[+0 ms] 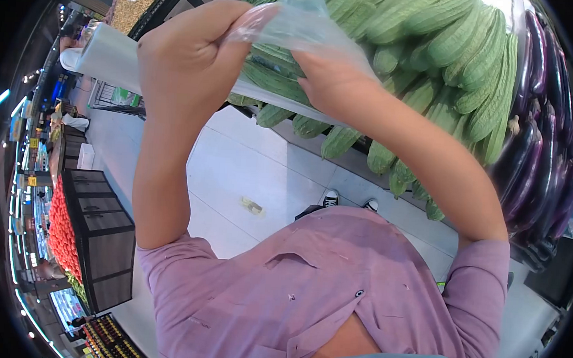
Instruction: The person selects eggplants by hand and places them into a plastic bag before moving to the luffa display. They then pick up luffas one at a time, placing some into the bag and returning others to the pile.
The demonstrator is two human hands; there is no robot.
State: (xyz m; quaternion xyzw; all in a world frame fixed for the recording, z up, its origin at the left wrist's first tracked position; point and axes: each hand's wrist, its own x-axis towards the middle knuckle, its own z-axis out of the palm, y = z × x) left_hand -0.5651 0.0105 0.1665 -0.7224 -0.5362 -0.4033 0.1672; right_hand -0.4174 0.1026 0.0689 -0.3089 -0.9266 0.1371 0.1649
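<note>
A clear plastic produce bag (294,25) is stretched between my two raised hands, over the green ridged gourds. My left hand (186,47) is closed, with a bunched edge of the bag gripped between thumb and fingers. On the other side, my right hand (337,81) is bent against the bag, and its fingers are partly covered by the film. It appears to grip the plastic, though the fingertips are hidden. A roll of clear plastic bags (108,56) shows just left of my left wrist.
Piled ridged gourds (436,44) fill the stand ahead, with purple eggplants (526,172) at the right. A shopping cart (119,99) stands at the left. Farther off are a display of red produce (62,225) and a bin of peanut-like goods (137,6). Pale floor tiles (235,170) lie below.
</note>
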